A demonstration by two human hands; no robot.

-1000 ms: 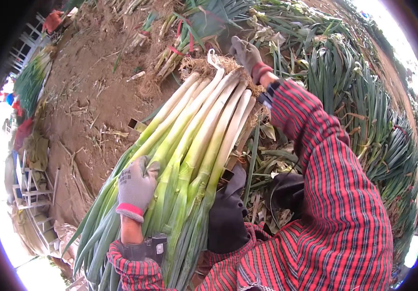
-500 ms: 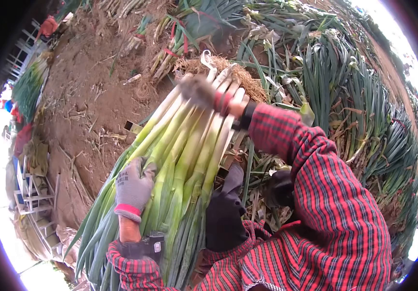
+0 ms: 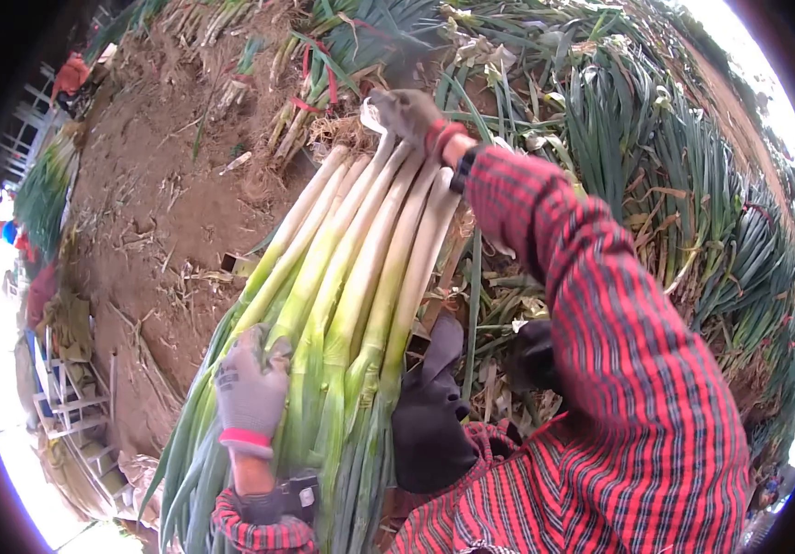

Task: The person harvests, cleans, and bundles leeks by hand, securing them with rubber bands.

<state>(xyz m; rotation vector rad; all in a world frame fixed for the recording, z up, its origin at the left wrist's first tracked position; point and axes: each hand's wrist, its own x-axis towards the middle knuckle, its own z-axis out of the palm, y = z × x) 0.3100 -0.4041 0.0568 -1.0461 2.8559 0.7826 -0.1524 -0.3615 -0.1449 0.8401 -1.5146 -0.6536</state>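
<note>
A bundle of large green onions (image 3: 360,277) lies in front of me, white stems pointing up the frame and green leaves toward my body. My left hand (image 3: 252,388), in a grey glove with a red cuff, rests on the left side of the bundle, where the stems turn green, its fingers curled over them. At the root end, my right hand (image 3: 406,118) is closed beside a pale peeled strip (image 3: 371,117). Its fingertips are blurred, so what it holds is unclear.
Heaps of green onions (image 3: 619,138) lie at the upper right. Smaller bundles with red ties (image 3: 314,88) are at the top centre. Brown soil (image 3: 157,185) with dry scraps stretches to the left. A white metal frame (image 3: 74,406) stands at the far left.
My right hand has moved up and slightly right, from across the white stems to the root end. The stems there are more exposed. My left hand has stayed on the bundle, slightly lower in view.
</note>
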